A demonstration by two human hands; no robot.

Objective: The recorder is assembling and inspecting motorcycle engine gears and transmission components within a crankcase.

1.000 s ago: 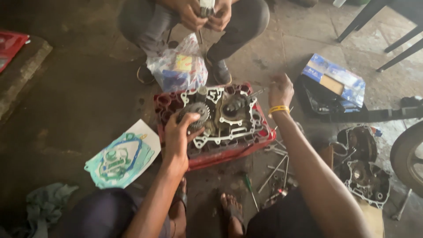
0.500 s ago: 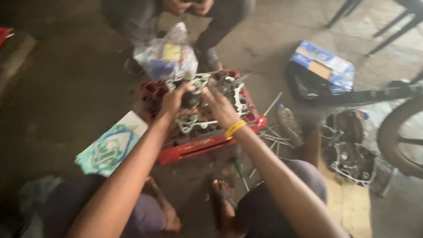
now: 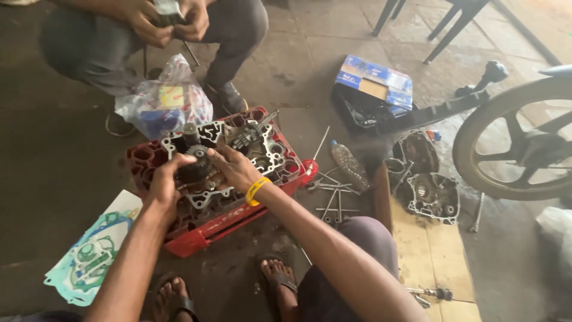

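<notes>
the engine crankcase half (image 3: 238, 161) lies flat on an upturned red plastic crate (image 3: 196, 235) on the concrete floor, open side up, its pale gasket face and inner cavities exposed. the left hand (image 3: 164, 185) is over the left part of the case, fingers (image 3: 179, 162) curled partly closed around a dark gear cluster on its shaft (image 3: 193, 156), which stands upright in the case. the right hand (image 3: 235, 170) lies just beside it, palm down, fingers (image 3: 215, 154) bent and reaching toward the same gear cluster from the right; whether they grip it or only touch it cannot be told. a yellow wristband (image 3: 256, 191) sits on the right wrist. behind the crate, touching its far edge, is a clear plastic bag (image 3: 167, 104) with coloured packets inside. a sheet of green gaskets in a wrapper (image 3: 89, 253) lies on the floor left of the crate. right of the crate, long bolts (image 3: 333, 200) are scattered on the floor near a small plastic bottle (image 3: 350, 167) lying on its side. further right, a second crankcase half (image 3: 432, 194) rests at the edge of a wooden board (image 3: 429, 250), with a dark engine cover (image 3: 417, 152) just behind it. a blue cardboard box (image 3: 375, 80) lies open beyond, and a motorcycle wheel (image 3: 518, 143) stands at the right edge. across the crate, another person's hands (image 3: 167, 21) hold a small part.
</notes>
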